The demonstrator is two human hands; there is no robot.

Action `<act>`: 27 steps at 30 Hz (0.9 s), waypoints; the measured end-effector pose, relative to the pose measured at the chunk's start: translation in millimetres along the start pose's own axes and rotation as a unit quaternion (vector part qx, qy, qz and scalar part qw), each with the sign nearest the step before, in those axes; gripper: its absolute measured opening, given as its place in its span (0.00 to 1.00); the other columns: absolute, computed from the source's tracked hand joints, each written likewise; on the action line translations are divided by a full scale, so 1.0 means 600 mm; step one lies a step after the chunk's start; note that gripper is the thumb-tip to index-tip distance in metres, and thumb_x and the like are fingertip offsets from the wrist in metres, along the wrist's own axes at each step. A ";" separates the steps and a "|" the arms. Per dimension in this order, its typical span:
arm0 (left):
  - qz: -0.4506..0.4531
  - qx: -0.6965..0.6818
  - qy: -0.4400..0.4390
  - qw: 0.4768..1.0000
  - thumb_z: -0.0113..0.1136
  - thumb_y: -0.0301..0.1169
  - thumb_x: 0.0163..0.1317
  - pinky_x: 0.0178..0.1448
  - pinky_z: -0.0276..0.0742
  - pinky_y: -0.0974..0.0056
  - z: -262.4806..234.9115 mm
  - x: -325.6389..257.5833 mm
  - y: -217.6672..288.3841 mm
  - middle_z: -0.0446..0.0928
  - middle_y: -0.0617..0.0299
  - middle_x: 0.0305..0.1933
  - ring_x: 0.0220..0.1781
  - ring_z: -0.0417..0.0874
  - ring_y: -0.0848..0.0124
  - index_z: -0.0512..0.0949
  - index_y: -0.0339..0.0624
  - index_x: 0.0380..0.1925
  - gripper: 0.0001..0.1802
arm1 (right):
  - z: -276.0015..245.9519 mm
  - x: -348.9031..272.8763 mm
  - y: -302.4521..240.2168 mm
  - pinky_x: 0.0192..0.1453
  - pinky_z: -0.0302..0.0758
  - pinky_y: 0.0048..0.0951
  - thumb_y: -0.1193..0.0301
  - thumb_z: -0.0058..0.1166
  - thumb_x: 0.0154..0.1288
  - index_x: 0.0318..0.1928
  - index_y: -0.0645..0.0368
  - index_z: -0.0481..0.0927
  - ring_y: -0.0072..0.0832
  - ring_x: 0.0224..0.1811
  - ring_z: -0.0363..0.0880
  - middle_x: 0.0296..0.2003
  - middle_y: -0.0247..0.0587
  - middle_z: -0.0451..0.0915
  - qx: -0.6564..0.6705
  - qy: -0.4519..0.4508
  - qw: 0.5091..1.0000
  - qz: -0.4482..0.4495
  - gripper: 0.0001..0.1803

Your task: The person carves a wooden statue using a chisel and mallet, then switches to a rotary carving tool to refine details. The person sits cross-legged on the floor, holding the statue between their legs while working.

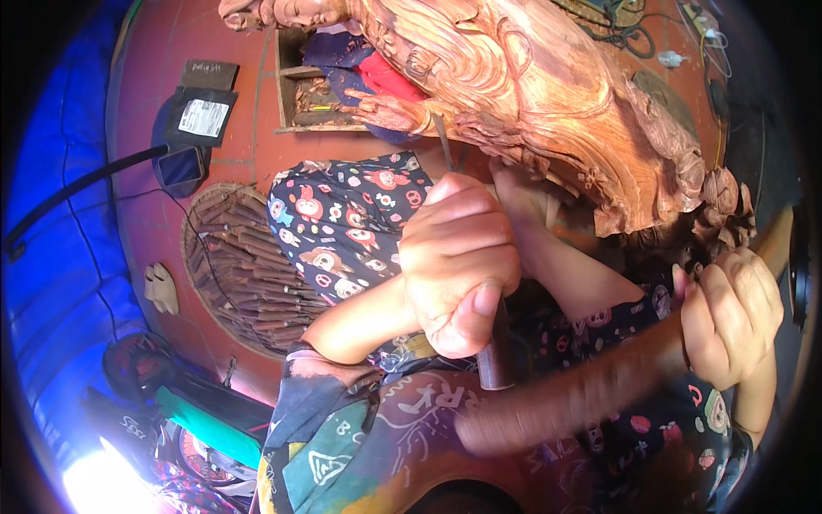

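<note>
Carving [531,103] (reddish wood) — beyond left hand [460,265] clenching chisel [494,367], right hand [732,319] gripping mallet [582,392]

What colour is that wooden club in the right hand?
The wooden club in the right hand is reddish brown; though blurred, it shows best in the head view.

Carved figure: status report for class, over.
Left grip holds chisel, blade by carved figure. Right grip holds wooden club, blurred. Bare foot close by.
</note>
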State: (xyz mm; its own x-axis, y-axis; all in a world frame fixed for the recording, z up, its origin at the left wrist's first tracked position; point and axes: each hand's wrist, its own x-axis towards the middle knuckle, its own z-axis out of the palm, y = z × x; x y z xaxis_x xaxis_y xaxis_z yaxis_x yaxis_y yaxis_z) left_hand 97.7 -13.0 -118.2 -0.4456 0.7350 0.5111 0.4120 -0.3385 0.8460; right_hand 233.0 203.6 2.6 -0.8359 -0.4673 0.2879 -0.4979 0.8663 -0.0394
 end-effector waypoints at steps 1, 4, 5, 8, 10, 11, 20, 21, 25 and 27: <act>-0.003 -0.001 0.003 1.000 0.41 0.41 0.57 0.37 0.64 0.58 -0.001 0.004 -0.001 0.71 0.60 0.20 0.24 0.72 0.63 0.72 0.41 0.13 0.20 | 0.004 -0.003 0.002 0.16 0.67 0.28 0.84 0.64 0.35 0.27 0.67 0.69 0.31 0.15 0.67 0.17 0.43 0.68 0.005 0.011 1.000 0.002 0.17; 0.093 -0.057 -0.048 0.993 0.41 0.40 0.58 0.36 0.65 0.58 -0.015 0.005 0.016 0.71 0.59 0.19 0.24 0.73 0.63 0.74 0.39 0.15 0.21 | 0.010 -0.011 0.011 0.16 0.64 0.26 0.82 0.64 0.34 0.28 0.67 0.70 0.30 0.15 0.67 0.16 0.43 0.68 0.045 0.035 0.998 0.000 0.18; 0.100 -0.066 -0.059 0.991 0.42 0.41 0.58 0.35 0.65 0.58 -0.019 0.002 0.017 0.71 0.58 0.19 0.24 0.73 0.63 0.74 0.39 0.15 0.21 | 0.013 -0.011 0.010 0.16 0.64 0.25 0.82 0.64 0.34 0.29 0.67 0.70 0.30 0.15 0.67 0.17 0.43 0.68 0.055 0.035 0.998 0.004 0.18; 0.089 -0.075 -0.093 0.989 0.40 0.43 0.60 0.34 0.67 0.56 -0.031 -0.003 0.018 0.71 0.58 0.18 0.24 0.74 0.63 0.74 0.39 0.14 0.24 | 0.014 -0.008 0.006 0.16 0.63 0.24 0.80 0.64 0.33 0.29 0.67 0.71 0.29 0.15 0.67 0.17 0.42 0.68 0.063 0.019 0.998 0.025 0.19; 0.084 -0.062 -0.101 0.989 0.38 0.43 0.61 0.34 0.67 0.56 -0.034 -0.012 0.004 0.71 0.58 0.18 0.24 0.73 0.62 0.74 0.39 0.14 0.25 | 0.014 -0.009 0.006 0.17 0.64 0.25 0.80 0.63 0.34 0.30 0.65 0.71 0.29 0.16 0.68 0.18 0.42 0.69 0.052 -0.002 0.998 0.028 0.17; 0.081 -0.054 -0.104 0.990 0.37 0.43 0.61 0.34 0.67 0.56 -0.034 -0.015 -0.001 0.71 0.58 0.18 0.24 0.73 0.62 0.73 0.39 0.14 0.25 | 0.015 -0.009 0.005 0.17 0.64 0.25 0.80 0.62 0.35 0.30 0.64 0.71 0.30 0.17 0.68 0.19 0.42 0.69 0.048 -0.012 0.998 0.028 0.17; 0.039 -0.052 -0.088 0.994 0.36 0.43 0.61 0.36 0.66 0.54 -0.035 -0.021 -0.004 0.71 0.58 0.19 0.24 0.72 0.62 0.73 0.40 0.14 0.25 | 0.013 -0.015 -0.004 0.21 0.70 0.28 0.78 0.57 0.41 0.32 0.61 0.73 0.31 0.20 0.71 0.21 0.41 0.69 0.059 -0.076 0.995 0.028 0.13; 0.040 -0.047 -0.088 0.994 0.36 0.43 0.61 0.36 0.66 0.54 -0.035 -0.022 -0.004 0.71 0.58 0.19 0.24 0.72 0.62 0.73 0.40 0.14 0.25 | 0.011 -0.012 -0.004 0.21 0.70 0.28 0.79 0.57 0.42 0.32 0.61 0.73 0.31 0.20 0.71 0.21 0.41 0.69 0.066 -0.080 0.994 0.032 0.12; 0.045 -0.029 -0.081 0.995 0.36 0.43 0.61 0.36 0.66 0.54 -0.030 -0.023 -0.005 0.71 0.59 0.19 0.24 0.73 0.62 0.73 0.40 0.14 0.25 | 0.009 -0.008 -0.008 0.22 0.71 0.28 0.80 0.57 0.43 0.31 0.61 0.72 0.32 0.20 0.71 0.21 0.42 0.68 0.071 -0.089 0.993 0.035 0.12; 0.050 -0.030 -0.099 0.993 0.37 0.43 0.61 0.36 0.67 0.55 -0.034 -0.029 -0.011 0.71 0.59 0.19 0.25 0.73 0.62 0.73 0.41 0.15 0.24 | 0.010 -0.010 -0.009 0.21 0.71 0.28 0.81 0.57 0.43 0.32 0.61 0.72 0.32 0.20 0.71 0.21 0.42 0.68 0.064 -0.093 0.993 0.032 0.12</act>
State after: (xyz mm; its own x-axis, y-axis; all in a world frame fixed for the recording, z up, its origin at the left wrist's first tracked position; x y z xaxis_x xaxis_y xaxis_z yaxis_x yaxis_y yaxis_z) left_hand 86.8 -35.4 -129.6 -0.2381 0.7952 0.5577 0.3955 -0.4451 0.8035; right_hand 239.3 200.5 -4.4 -0.8892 -0.4465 0.1003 -0.4575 0.8716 -0.1762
